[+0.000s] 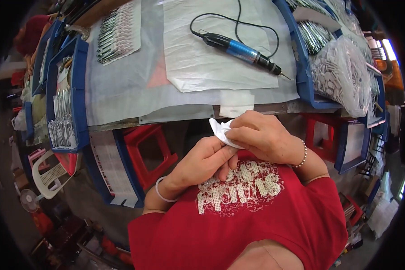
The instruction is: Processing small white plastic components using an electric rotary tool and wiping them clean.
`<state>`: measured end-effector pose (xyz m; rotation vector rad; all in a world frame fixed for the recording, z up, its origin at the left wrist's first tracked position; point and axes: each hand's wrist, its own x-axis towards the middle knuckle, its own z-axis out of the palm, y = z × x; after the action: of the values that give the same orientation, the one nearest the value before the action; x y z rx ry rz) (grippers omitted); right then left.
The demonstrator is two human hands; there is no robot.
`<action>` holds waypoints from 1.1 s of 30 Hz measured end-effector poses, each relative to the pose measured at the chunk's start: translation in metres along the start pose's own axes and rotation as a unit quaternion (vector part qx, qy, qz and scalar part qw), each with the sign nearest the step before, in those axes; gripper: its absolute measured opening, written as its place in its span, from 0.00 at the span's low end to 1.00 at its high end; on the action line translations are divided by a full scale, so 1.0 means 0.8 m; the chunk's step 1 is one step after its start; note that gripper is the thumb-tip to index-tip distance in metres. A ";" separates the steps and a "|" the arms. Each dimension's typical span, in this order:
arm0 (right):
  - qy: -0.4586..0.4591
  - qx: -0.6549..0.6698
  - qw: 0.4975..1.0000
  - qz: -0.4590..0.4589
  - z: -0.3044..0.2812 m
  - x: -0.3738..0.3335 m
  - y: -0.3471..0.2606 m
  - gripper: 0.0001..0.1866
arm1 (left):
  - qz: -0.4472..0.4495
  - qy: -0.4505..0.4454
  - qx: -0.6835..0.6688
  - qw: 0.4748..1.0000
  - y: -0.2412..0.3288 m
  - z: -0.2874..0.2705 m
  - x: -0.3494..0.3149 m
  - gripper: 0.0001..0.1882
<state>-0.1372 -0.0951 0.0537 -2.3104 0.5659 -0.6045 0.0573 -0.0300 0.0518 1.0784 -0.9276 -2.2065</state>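
Just off the near edge of a grey-covered worktable (121,96), left hand (204,160) and right hand (264,137) pinch a crumpled white cloth-like sheet (219,129), likely light, soft, easily creased, best gripped by its folds.

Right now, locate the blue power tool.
In the head view, the power tool lies on the white sheet, upper right of centre, its tip near the right-hand blue bin.
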 end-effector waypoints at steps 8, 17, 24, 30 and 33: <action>0.212 -0.056 0.968 0.121 -0.016 -0.030 0.037 0.11 | -0.051 -0.025 0.055 0.997 0.017 0.011 0.024 0.10; 0.148 -0.014 0.984 0.095 -0.005 -0.027 0.040 0.07 | -0.045 0.020 0.090 0.995 0.018 0.014 0.026 0.08; 0.073 0.017 0.997 0.024 0.020 -0.025 0.039 0.11 | -0.039 0.091 0.109 0.989 -0.002 0.010 0.033 0.08; 0.076 -0.038 0.995 0.046 0.020 -0.036 0.042 0.10 | -0.037 0.078 0.171 0.981 -0.006 0.007 0.040 0.07; 0.179 -0.066 0.982 -0.003 0.027 -0.033 0.032 0.10 | -0.031 0.066 0.198 0.978 0.004 0.012 0.035 0.07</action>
<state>-0.1520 -0.0875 0.0146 -2.3386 0.7865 -1.0251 0.0345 -0.0478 0.0451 1.4296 -1.3237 -2.0156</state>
